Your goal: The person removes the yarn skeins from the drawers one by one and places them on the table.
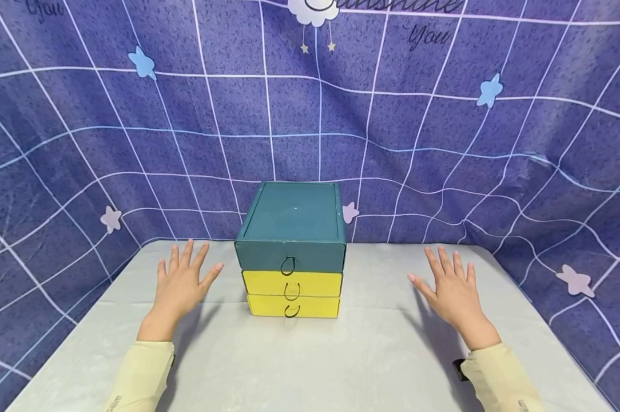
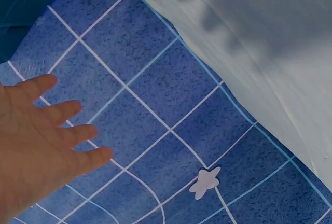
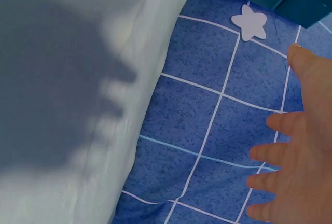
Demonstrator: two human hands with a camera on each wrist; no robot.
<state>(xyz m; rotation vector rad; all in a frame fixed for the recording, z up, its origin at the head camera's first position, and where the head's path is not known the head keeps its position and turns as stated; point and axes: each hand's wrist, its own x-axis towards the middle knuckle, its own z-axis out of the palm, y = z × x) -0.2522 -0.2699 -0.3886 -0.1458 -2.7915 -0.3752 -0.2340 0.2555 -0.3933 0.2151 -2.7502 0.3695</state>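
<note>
A small drawer box (image 1: pixel 294 212) with a dark teal top and teal upper drawer stands at the middle back of the table. Beneath the teal drawer (image 1: pixel 269 256) are two yellow drawers (image 1: pixel 261 283), each front with a thin black loop pull; all look closed. My left hand (image 1: pixel 178 289) is held over the table left of the box, fingers spread and holding nothing. On the right, apart from the box, my right hand (image 1: pixel 453 294) hovers with spread fingers, also holding nothing. Both wrist views show the hands' fingers extended, with corners of the box at the upper edge.
A white-covered table (image 1: pixel 310 366) lies under both hands, and their shadows fall on it. Behind and to both sides hangs a blue-purple cloth (image 1: pixel 238 109) with a wavy grid and star prints. A dark object (image 1: pixel 460 369) sits at the right sleeve's cuff.
</note>
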